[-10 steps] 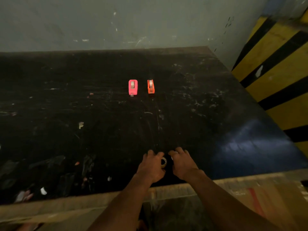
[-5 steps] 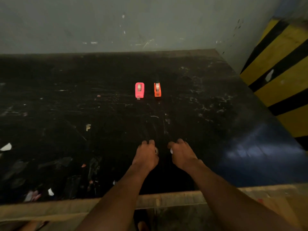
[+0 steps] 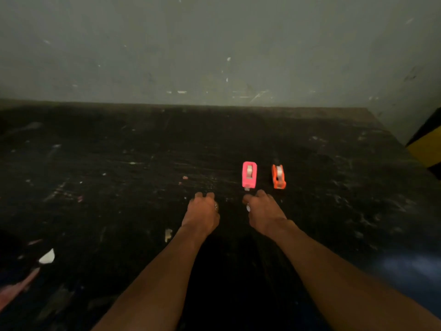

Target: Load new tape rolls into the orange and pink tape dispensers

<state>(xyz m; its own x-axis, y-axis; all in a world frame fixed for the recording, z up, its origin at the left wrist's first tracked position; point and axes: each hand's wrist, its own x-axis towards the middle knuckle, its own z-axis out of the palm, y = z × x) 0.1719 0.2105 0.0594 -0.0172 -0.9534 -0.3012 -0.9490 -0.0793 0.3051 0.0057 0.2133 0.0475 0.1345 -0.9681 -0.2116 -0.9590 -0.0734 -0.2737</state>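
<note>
On the scuffed black table [image 3: 119, 211], the left hand [image 3: 202, 212] curls round a speckled tape roll [image 3: 216, 206] and the right hand [image 3: 263, 211] round a white tape roll [image 3: 248, 207], both rolls mostly hidden, just short of the boxy pink dispenser [image 3: 249, 175], with the wedge-shaped orange dispenser [image 3: 278, 177] just right of it.

A dark, scuffed bench [image 3: 119, 163] meets a grey-green wall [image 3: 214, 44] (scratched and flecked). A yellow-and-black striped post [image 3: 427, 149] stands at right in dim light.

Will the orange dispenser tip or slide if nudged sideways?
The orange dispenser stands narrow and upright, so a sideways push probably tips it. Small and plastic-looking, it is likely light and may skid lengthwise.
</note>
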